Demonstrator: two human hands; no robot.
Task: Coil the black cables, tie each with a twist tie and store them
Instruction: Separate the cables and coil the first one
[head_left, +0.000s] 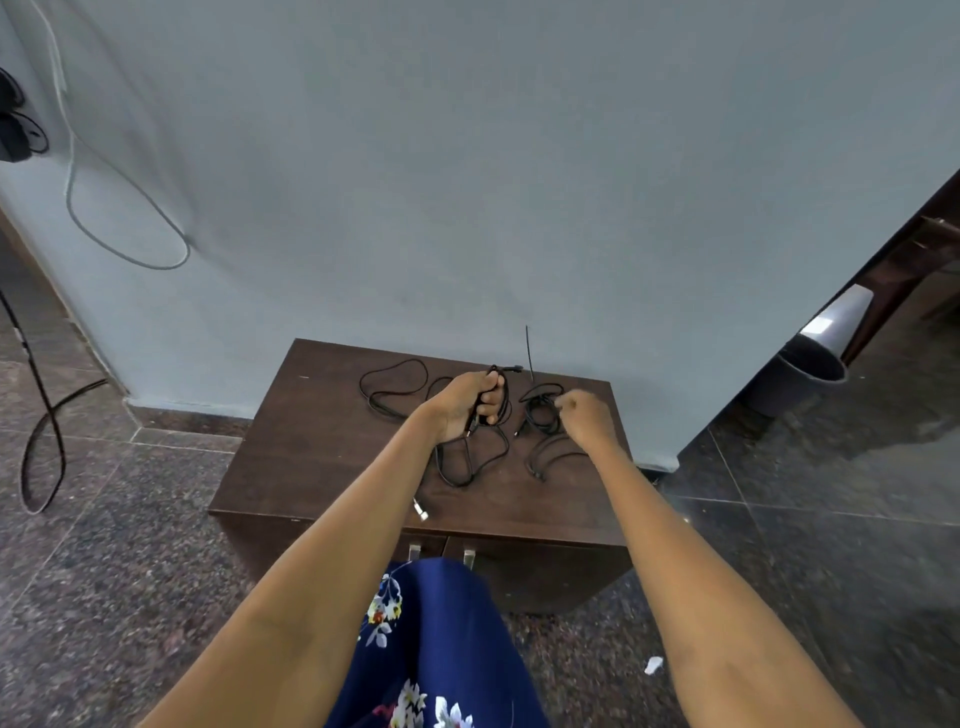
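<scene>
head view: a small dark wooden cabinet (322, 457) stands against a pale wall, with black cables spread over its top. the left hand (464, 402) is closed in a fist around 1 black cable (470, 462); part of that cable sticks out past the knuckles toward the wall and the rest hangs below the hand in a slack loop lying on the cabinet top. the right hand (584, 415) is curled with fingers drawn in, just beside a loose bundle of cable (540, 413); whether it pinches anything cannot be told, the fingertips being hidden. another cable (395, 387) lies in an open loop to the left, well apart from both hands. a thin dark strip (529, 351) stands up behind the bundle, possibly a tie. a grey bin (800, 379) sits on the floor to the right.

judging by this, the coiling of the first cable is in hand, with nothing tied or stored yet. the next move likely calls for the right hand to feed the slack loop into the left fist, turn by turn, keeping it clear of the neighbouring bundle.
</scene>
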